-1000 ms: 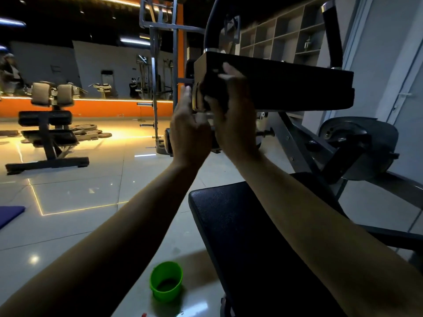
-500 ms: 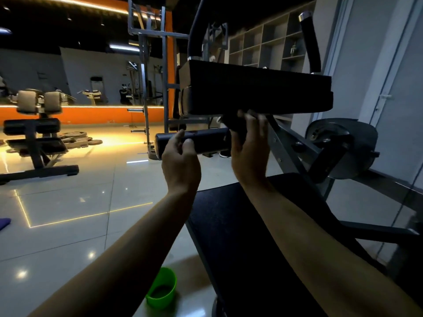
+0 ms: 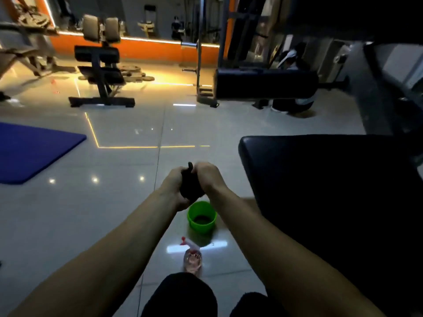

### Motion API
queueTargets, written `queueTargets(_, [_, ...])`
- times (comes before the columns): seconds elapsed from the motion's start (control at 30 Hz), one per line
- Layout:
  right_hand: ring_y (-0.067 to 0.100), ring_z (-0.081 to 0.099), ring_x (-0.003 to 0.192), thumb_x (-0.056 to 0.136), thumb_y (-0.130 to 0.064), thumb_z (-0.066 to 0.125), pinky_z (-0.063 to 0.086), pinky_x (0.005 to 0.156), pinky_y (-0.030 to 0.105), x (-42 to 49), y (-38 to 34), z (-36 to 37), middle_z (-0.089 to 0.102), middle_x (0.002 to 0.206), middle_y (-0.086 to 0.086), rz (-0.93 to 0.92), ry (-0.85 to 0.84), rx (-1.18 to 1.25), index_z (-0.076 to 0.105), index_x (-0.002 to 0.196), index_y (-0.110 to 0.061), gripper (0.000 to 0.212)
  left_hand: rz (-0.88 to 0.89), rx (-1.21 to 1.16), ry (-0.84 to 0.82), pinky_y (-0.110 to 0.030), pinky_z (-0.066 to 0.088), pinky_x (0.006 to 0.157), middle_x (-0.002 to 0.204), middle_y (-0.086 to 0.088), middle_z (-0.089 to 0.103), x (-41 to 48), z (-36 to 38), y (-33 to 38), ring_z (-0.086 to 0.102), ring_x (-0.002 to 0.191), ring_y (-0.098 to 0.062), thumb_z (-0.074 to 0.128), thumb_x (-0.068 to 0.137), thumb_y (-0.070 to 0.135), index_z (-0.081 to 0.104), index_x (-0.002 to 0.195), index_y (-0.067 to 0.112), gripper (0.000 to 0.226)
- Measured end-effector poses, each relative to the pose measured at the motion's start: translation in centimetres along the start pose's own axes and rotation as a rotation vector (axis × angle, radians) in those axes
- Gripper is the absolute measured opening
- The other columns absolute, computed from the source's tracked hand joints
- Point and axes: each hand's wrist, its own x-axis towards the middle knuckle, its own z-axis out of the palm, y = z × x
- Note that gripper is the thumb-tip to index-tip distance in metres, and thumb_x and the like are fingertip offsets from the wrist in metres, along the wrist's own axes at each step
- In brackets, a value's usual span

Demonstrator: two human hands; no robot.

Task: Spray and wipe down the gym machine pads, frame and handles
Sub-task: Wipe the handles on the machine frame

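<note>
Nearest the camera, the person's knees (image 3: 180,294) in dark clothing are seen at the bottom edge. Just beyond them a clear spray bottle (image 3: 193,259) with a red trigger stands on the glossy tiled floor (image 3: 114,202). A little farther on, a small green bucket (image 3: 202,217) is set on the tiles, with dark contents showing at its bottom.

Directly above the bucket's far rim a dark cloth (image 3: 190,191) is held, bunched into a thick wad; a narrow end of it sticks up between the two fists. The left hand (image 3: 174,186) is curled round the cloth from the left and the right hand (image 3: 207,177) is clenched over it from the right, knuckles up, the two hands pressed close together. Both forearms are stretched forward and converge on the cloth.

To the right, the machine's black seat pad (image 3: 320,191) is seen, broad, smooth and faintly glossy along its near-left edge; it is touched by neither hand. Part of a blue mat (image 3: 34,149) lies on the floor well to the left.

Farther back, a black bench (image 3: 100,72) with grey roller pads stands before an orange wall band (image 3: 148,51). A long black pad (image 3: 265,84) is seen to the right of it, and behind that pad a crouching person (image 3: 290,88) is partly hidden.
</note>
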Motion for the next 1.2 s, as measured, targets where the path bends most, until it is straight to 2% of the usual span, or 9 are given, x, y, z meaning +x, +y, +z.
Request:
queueTargets(0.17, [0.016, 0.058, 0.075, 0.102, -0.017, 0.048, 0.052, 0.069, 0.026, 2.8, 12.1, 6.0, 0.063, 0.093, 0.003, 0.351, -0.013, 0.078, 0.058, 0.086, -0.021, 0.019, -0.201, 0.073, 0.197, -0.022, 0.049, 0.039, 0.074, -0.017, 0.064, 6.6, -9.7, -6.9, 0.059, 0.056, -0.029, 0.042, 0.094, 0.017, 0.064, 0.098, -0.001, 0.029])
queueTargets(0.27, [0.025, 0.062, 0.082, 0.097, -0.013, 0.054, 0.048, 0.066, 0.029, 3.9, 18.6, 8.9, 0.063, 0.088, 0.007, 0.383, 0.007, -0.228, 0.06, 0.08, -0.014, 0.018, -0.291, 0.033, 0.251, -0.02, 0.047, 0.038, 0.073, -0.017, 0.061, 10.0, -14.6, -10.2, 0.055, 0.051, -0.027, 0.041, 0.091, 0.021, 0.062, 0.097, -0.002, 0.032])
queueTargets(0.3, [0.03, 0.064, 0.093, 0.092, -0.014, 0.061, 0.046, 0.072, 0.032, 4.1, 20.4, 9.6, 0.067, 0.097, 0.011, 0.376, -0.007, -0.33, 0.066, 0.091, -0.012, 0.005, -0.322, 0.012, 0.247, -0.02, 0.046, 0.038, 0.075, -0.017, 0.061, 10.9, -15.8, -11.1, 0.055, 0.052, -0.027, 0.041, 0.093, 0.023, 0.062, 0.101, -0.003, 0.034])
queueTargets(0.37, [0.033, 0.061, 0.118, 0.088, -0.024, 0.07, 0.048, 0.087, 0.034, 4.9, 24.3, 11.1, 0.064, 0.128, 0.012, 0.391, -0.071, -0.494, 0.062, 0.129, -0.018, 0.042, -0.362, -0.04, 0.201, -0.019, 0.044, 0.036, 0.078, -0.016, 0.063, 12.3, -17.8, -12.6, 0.056, 0.051, -0.024, 0.038, 0.097, 0.024, 0.063, 0.108, -0.002, 0.037])
queueTargets(0.43, [0.036, 0.053, 0.132, 0.092, -0.031, 0.064, 0.048, 0.101, 0.04, 6.4, 28.0, 12.4, 0.052, 0.146, 0.013, 0.412, -0.142, -0.609, 0.05, 0.145, -0.026, 0.056, -0.371, -0.09, 0.184, -0.018, 0.039, 0.034, 0.074, -0.01, 0.06, 13.7, -19.3, -13.6, 0.053, 0.048, -0.019, 0.038, 0.095, 0.02, 0.061, 0.108, 0.003, 0.031])
queueTargets(0.63, [0.037, 0.062, 0.109, 0.101, -0.034, 0.058, 0.044, 0.081, 0.036, 7.0, 30.2, 13.1, 0.056, 0.121, 0.011, 0.338, -0.093, -0.801, 0.064, 0.115, -0.02, 0.021, -0.455, -0.051, 0.327, -0.018, 0.031, 0.035, 0.073, -0.005, 0.053, 13.4, -21.0, -13.3, 0.047, 0.05, -0.017, 0.048, 0.089, 0.024, 0.06, 0.093, 0.011, 0.018])
queueTargets(0.8, [0.029, 0.061, 0.088, 0.099, -0.039, 0.06, 0.047, 0.072, 0.037, 3.8, 21.8, 10.7, 0.06, 0.104, 0.006, 0.393, -0.008, -0.67, 0.063, 0.101, -0.021, 0.019, -0.532, 0.067, 0.416, -0.018, 0.039, 0.037, 0.081, -0.01, 0.072, 7.6, -15.5, -6.3, 0.06, 0.051, -0.019, 0.064, 0.09, 0.037, 0.072, 0.104, 0.007, 0.034])
queueTargets(0.93, [0.024, 0.062, 0.084, 0.098, -0.048, 0.055, 0.051, 0.072, 0.038, 0.4, 12.2, 8.1, 0.064, 0.098, 0.002, 0.437, 0.044, -0.479, 0.064, 0.097, -0.024, 0.025, -0.438, 0.179, 0.444, -0.02, 0.043, 0.041, 0.101, -0.014, 0.076, 1.9, -10.0, 0.0, 0.066, 0.07, -0.026, 0.076, 0.077, 0.039, 0.071, 0.107, 0.009, 0.043])
queueTargets(1.2, [0.016, 0.06, 0.074, 0.096, -0.04, 0.066, 0.037, 0.057, 0.03, -10.2, -13.4, -2.4, 0.064, 0.078, -0.005, 0.377, 0.143, -0.196, 0.059, 0.08, -0.023, 0.024, -0.213, 0.473, 0.306, -0.02, 0.046, 0.044, 0.075, -0.011, 0.072, -14.7, 2.4, 16.1, 0.066, 0.054, -0.019, 0.074, 0.085, 0.016, 0.073, 0.09, 0.004, 0.013])
